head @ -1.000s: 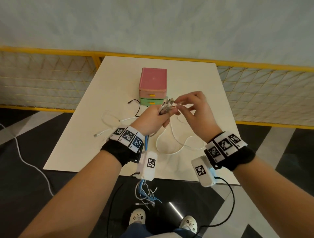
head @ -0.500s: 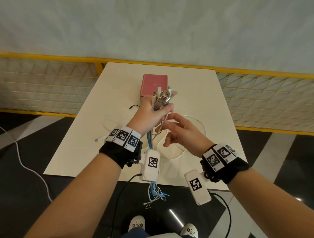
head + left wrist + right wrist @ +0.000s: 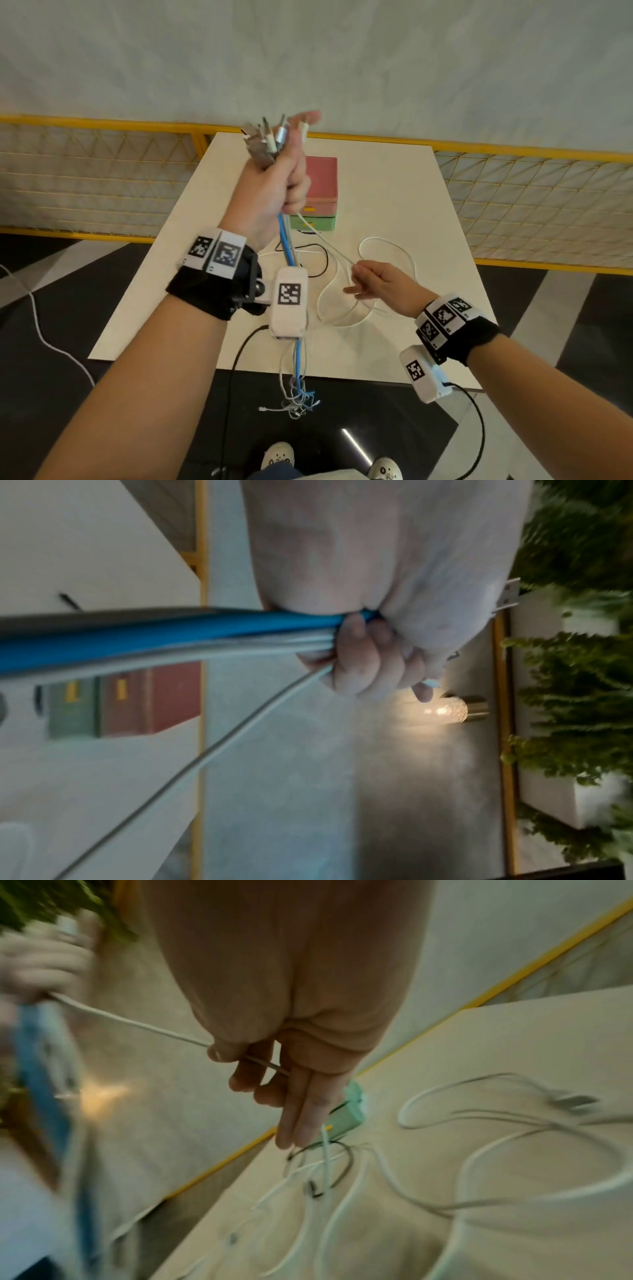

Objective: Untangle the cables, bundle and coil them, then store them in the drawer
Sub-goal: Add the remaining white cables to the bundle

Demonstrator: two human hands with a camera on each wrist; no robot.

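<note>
My left hand (image 3: 277, 181) is raised high over the table and grips a bundle of cables (image 3: 289, 246), blue, grey and white, with their plugs (image 3: 265, 138) sticking up out of the fist. The bundle's loose ends (image 3: 298, 401) hang below the table edge. In the left wrist view the blue cable (image 3: 171, 634) runs out of the curled fingers (image 3: 359, 664). My right hand (image 3: 373, 284) is lower, above the table, and pinches a white cable (image 3: 137, 1023) that runs taut up to the left fist. More white cable loops (image 3: 387, 253) and a black cable (image 3: 322, 257) lie on the table.
A small drawer box (image 3: 320, 192), pink on top and green below with yellow handles, stands on the white table (image 3: 445, 212) behind my left hand. A yellow mesh railing (image 3: 102, 178) runs behind the table. A white cord (image 3: 41, 335) lies on the dark floor at left.
My left hand has lifted the cable bundle well up and away from the table. My right hand has dropped away from the plugs and slid down along a white cable.
</note>
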